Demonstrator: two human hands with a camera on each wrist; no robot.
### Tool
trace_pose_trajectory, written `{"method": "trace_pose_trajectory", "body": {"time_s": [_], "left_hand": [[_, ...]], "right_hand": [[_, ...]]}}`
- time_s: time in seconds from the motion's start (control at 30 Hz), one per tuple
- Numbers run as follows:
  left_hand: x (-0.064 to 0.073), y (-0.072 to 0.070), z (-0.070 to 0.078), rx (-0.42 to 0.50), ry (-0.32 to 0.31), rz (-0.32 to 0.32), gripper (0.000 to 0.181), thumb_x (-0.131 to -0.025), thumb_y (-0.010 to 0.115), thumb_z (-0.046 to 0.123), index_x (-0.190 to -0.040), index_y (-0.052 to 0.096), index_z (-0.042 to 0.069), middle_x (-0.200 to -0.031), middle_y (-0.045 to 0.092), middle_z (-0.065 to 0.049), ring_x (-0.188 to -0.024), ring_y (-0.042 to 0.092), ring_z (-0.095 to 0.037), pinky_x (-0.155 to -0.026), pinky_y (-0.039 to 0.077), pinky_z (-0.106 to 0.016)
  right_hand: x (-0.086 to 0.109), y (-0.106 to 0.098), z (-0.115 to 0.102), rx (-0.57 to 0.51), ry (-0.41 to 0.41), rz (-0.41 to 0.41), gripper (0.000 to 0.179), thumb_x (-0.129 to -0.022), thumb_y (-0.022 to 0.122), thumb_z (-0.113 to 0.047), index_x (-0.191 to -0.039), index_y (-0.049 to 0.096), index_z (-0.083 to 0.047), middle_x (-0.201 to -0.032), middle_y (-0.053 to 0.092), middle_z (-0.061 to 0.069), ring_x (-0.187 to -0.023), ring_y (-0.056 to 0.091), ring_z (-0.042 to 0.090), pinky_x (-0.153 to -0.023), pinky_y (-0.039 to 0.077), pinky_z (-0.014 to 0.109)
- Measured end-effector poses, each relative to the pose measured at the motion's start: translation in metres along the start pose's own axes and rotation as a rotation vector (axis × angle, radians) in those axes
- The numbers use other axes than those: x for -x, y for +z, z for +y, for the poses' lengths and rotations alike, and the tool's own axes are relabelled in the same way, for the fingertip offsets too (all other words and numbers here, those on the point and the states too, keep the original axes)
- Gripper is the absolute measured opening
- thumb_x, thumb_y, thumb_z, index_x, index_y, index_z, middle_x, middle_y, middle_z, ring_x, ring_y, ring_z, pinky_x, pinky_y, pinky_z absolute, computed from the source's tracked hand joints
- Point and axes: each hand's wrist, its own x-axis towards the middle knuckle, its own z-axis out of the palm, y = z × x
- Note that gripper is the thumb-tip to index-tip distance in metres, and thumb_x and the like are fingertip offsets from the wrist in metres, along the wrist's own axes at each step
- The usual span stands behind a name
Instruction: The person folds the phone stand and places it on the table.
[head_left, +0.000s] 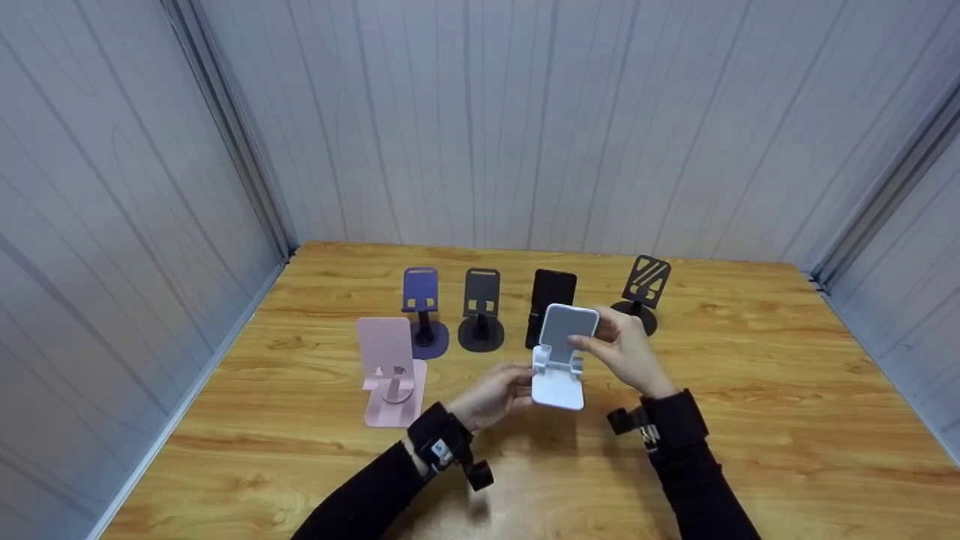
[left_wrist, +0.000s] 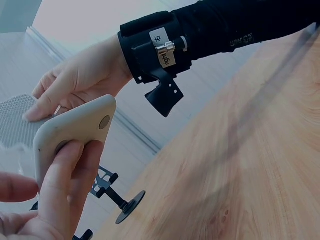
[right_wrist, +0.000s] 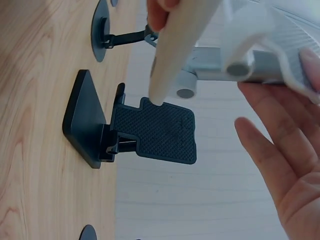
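Both hands hold a white phone stand [head_left: 558,390] up above the table, its plate unfolded from its base. My left hand [head_left: 491,396] grips the base, and in the left wrist view its fingers [left_wrist: 59,175] press on the underside beside a round grey foot. My right hand [head_left: 628,352] pinches the upper plate, thumb on the grey textured pad and fingers behind. The silver hinge arm [right_wrist: 215,62] shows between base and plate in the right wrist view. Behind the white stand, a black phone stand [head_left: 553,287] is partly hidden by it.
To the left stand a pink phone stand [head_left: 386,345], a purple one [head_left: 421,286] and a grey one [head_left: 481,289]. A dark stand with slanted cutouts [head_left: 646,283] is at the back right. Pale panels [head_left: 495,135] wall the wooden table [head_left: 780,390] at the back and sides.
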Motion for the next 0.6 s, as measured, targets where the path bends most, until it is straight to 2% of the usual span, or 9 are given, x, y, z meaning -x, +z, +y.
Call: {"method": "trace_pose_trajectory", "body": {"time_s": [0.1,0.17,0.37,0.6], "left_hand": [[0.0009,0.0008,0.0003,-0.017,-0.011,0.001,0.036,-0.111,0.038,0.002,-0.135,0.053,-0.020,-0.093,0.071,0.003,-0.085,0.067,-0.005,-0.078,0.058,-0.014],[0.0013,0.0013,0.0005,-0.015,-0.016,0.005,0.037,-0.111,0.039,0.002,-0.138,0.051,-0.021,-0.095,0.070,0.002,-0.086,0.067,-0.006,-0.078,0.058,-0.014],[0.0013,0.0022,0.0005,-0.009,-0.023,0.006,0.041,-0.111,0.039,0.003,-0.143,0.046,-0.021,-0.098,0.069,0.001,-0.089,0.067,-0.006,-0.081,0.059,-0.015],[0.0015,0.0033,0.0011,-0.010,-0.010,0.021,0.041,-0.111,0.039,0.002,-0.143,0.044,-0.022,-0.101,0.068,-0.002,-0.090,0.068,-0.007,-0.085,0.060,-0.018]], "right_hand": [[-0.0011,0.0020,0.0011,0.019,-0.001,0.017,0.025,-0.093,0.075,0.008,-0.117,0.068,0.014,-0.107,0.076,0.028,-0.102,0.077,0.040,-0.085,0.063,0.024],[-0.0017,0.0030,0.0016,0.031,-0.010,0.032,0.023,-0.093,0.075,0.010,-0.114,0.069,0.013,-0.106,0.076,0.027,-0.103,0.075,0.044,-0.087,0.063,0.026],[-0.0023,0.0050,0.0019,0.065,-0.071,0.068,0.018,-0.089,0.075,0.015,-0.106,0.070,0.010,-0.105,0.076,0.025,-0.101,0.077,0.040,-0.088,0.064,0.030],[-0.0022,0.0065,0.0031,0.107,-0.128,0.087,0.020,-0.088,0.075,0.016,-0.107,0.071,0.008,-0.104,0.077,0.020,-0.100,0.077,0.038,-0.090,0.064,0.041]]}}
